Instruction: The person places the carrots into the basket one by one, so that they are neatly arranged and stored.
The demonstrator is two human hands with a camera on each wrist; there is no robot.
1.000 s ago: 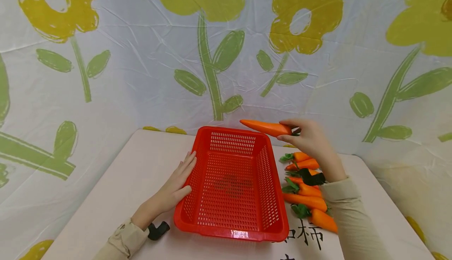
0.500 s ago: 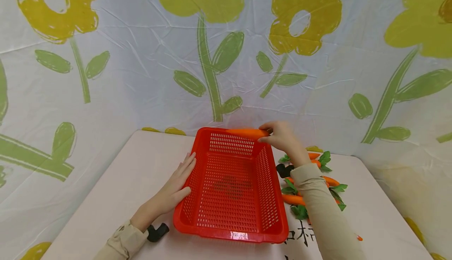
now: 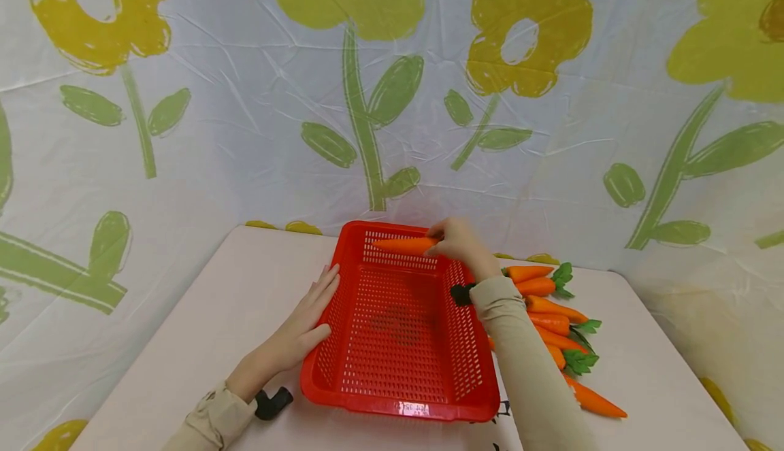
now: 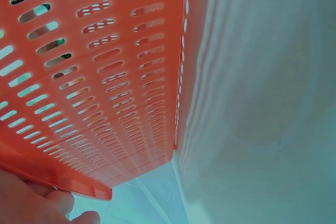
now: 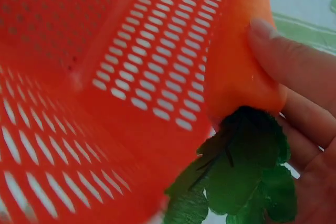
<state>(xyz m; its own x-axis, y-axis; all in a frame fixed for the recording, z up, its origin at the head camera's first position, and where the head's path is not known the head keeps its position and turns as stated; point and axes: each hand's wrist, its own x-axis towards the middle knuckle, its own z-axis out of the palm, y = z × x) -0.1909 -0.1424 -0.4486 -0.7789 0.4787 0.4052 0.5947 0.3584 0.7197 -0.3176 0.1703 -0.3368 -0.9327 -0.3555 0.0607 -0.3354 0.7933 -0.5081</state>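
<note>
In my right hand is an orange carrot, pinched near its leafy end. Its tip points left, and it is inside the far end of the red plastic basket, above the floor. Close up in the right wrist view, the carrot has green leaves hanging below the thumb and fingers, near the basket's perforated wall. My left hand rests against the basket's left rim with straight fingers. Its fingertips show by the rim at the lower left of the left wrist view.
Several carrots with green tops lie on the white table right of the basket, partly behind my right sleeve. Dark writing on the tabletop is mostly covered. A flower-printed cloth hangs behind the table.
My right hand has carried the carrot left and down, from beyond the basket's far right corner to inside its far end. The left hand and basket stay in place.
</note>
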